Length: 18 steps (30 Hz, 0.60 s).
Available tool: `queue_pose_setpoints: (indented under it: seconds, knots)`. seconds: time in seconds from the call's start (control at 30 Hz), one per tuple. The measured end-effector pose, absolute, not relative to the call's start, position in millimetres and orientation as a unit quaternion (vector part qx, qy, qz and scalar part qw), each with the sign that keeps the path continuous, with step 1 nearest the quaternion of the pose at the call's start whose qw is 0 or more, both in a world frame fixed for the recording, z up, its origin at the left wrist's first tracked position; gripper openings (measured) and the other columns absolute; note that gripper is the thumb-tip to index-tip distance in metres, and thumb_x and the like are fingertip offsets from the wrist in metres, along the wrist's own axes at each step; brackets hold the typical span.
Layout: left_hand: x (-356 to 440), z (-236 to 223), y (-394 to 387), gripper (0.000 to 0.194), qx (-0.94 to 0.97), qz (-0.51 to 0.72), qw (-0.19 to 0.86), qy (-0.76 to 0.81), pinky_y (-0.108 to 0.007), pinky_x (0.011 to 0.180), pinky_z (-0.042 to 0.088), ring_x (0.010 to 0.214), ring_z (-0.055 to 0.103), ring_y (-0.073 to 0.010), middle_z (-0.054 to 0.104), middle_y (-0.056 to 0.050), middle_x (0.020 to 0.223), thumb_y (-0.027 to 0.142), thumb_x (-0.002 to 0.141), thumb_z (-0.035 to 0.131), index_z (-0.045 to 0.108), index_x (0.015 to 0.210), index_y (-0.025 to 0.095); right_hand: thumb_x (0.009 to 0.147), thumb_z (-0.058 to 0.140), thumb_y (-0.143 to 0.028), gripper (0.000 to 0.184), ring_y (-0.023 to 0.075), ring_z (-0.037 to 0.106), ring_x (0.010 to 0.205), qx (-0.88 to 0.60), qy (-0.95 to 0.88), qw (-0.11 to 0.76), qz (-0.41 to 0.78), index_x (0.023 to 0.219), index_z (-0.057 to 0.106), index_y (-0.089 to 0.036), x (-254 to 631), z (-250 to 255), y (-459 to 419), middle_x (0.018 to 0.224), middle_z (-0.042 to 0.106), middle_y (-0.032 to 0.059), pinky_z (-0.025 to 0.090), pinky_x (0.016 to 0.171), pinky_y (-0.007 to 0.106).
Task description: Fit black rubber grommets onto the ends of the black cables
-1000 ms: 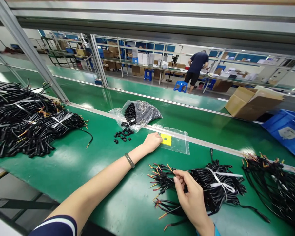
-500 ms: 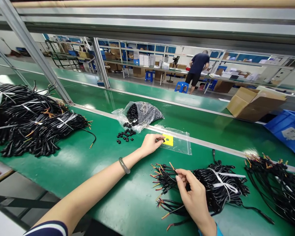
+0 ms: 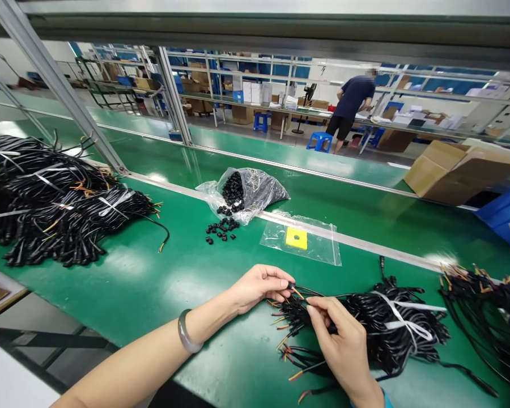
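Left hand (image 3: 259, 288): thumb and fingers pinching a small black cap (image 3: 290, 285), held above the table (image 3: 161, 294) toward its near edge; a bracelet (image 3: 186, 331) circles the wrist.
Right hand (image 3: 340, 340): thumb and forefinger pinching a black cable (image 3: 307, 301) just behind its coloured wires (image 3: 298, 293).
Cap and wires: brought together between the two hands, the wires pointing at the cap; whether their tips lie inside it cannot be told.
Tied bundle (image 3: 365, 309): black cables bound with a white tie (image 3: 395, 320), lying toward the near edge on the right, partly behind the right hand; its bare wire ends point left.
Clear bag (image 3: 325, 250): flat at the far edge, overlapping the pale strip (image 3: 374, 245) there; a yellow square (image 3: 292, 242) with a round hole shows on or within it.
Bag of caps (image 3: 261, 190): on its side across the far edge, mouth toward the left.
Loose caps (image 3: 222, 226): scattered on the table just before that mouth.
Left heap (image 3: 63, 209): tied black cables piled at the table's left end.
Right heap (image 3: 488, 323): more cables at the right end, wire ends toward the far edge.
Beyond the far edge: an open cardboard box (image 3: 442, 170) and, beside it, a blue bin (image 3: 505, 212).
Background: a person (image 3: 355, 96) bending over another work surface, near a blue stool (image 3: 320, 141).
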<state>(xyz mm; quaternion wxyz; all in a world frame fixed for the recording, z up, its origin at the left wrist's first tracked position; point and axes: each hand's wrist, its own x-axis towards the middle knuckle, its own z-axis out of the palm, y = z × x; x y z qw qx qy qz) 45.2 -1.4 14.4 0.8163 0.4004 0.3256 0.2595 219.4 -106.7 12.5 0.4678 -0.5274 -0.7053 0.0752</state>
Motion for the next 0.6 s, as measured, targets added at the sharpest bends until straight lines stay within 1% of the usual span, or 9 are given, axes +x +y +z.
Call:
queue_pose_setpoints:
  seconds: [0.23, 0.4, 0.5, 0.6]
  knots:
    - [41.6, 16.1, -5.2, 0.043, 0.421, 0.25, 0.809, 0.325, -0.017, 0.058, 0.052, 0.058, 0.063, -0.0099, 0.07, -0.009, 0.074, 0.035, 0.06, 0.085, 0.071, 0.09, 0.008, 0.092, 0.053, -0.015, 0.008, 0.0059, 0.047, 0.06, -0.545, -0.7, 0.458, 0.066, 0.096, 0.06, -0.017, 219.2, 15.9, -106.5, 0.078, 0.056, 0.0002, 0.04, 0.055, 0.017]
    - [41.8, 17.1, -6.6, 0.039, 0.431, 0.283, 0.796, 0.317, -0.017, 0.058, 0.052, 0.057, 0.062, -0.0089, 0.069, -0.006, 0.07, 0.03, 0.055, 0.088, 0.071, 0.083, 0.008, 0.092, 0.053, -0.015, 0.008, 0.0065, 0.048, 0.061, -0.55, -0.699, 0.454, 0.06, 0.095, 0.061, -0.017, 219.9, 15.3, -108.2, 0.079, 0.057, 0.0008, 0.04, 0.056, 0.018]
    - [41.9, 15.9, -6.8, 0.037, 0.447, 0.295, 0.783, 0.316, -0.015, 0.059, 0.051, 0.059, 0.063, -0.009, 0.07, -0.006, 0.07, 0.027, 0.055, 0.088, 0.072, 0.083, 0.008, 0.092, 0.052, -0.013, 0.011, 0.007, 0.054, 0.07, -0.536, -0.712, 0.448, 0.075, 0.098, 0.061, -0.018, 221.4, 14.6, -107.6, 0.083, 0.059, 0.001, 0.043, 0.062, 0.017]
    - [41.1, 14.3, -6.6, 0.036, 0.46, 0.291, 0.777, 0.317, -0.016, 0.063, 0.052, 0.062, 0.065, -0.01, 0.071, -0.008, 0.074, 0.026, 0.058, 0.086, 0.073, 0.086, 0.008, 0.092, 0.052, -0.012, 0.013, 0.0075, 0.057, 0.082, -0.519, -0.724, 0.443, 0.101, 0.098, 0.06, -0.019, 223.0, 14.8, -106.9, 0.089, 0.06, 0.0009, 0.045, 0.07, 0.016]
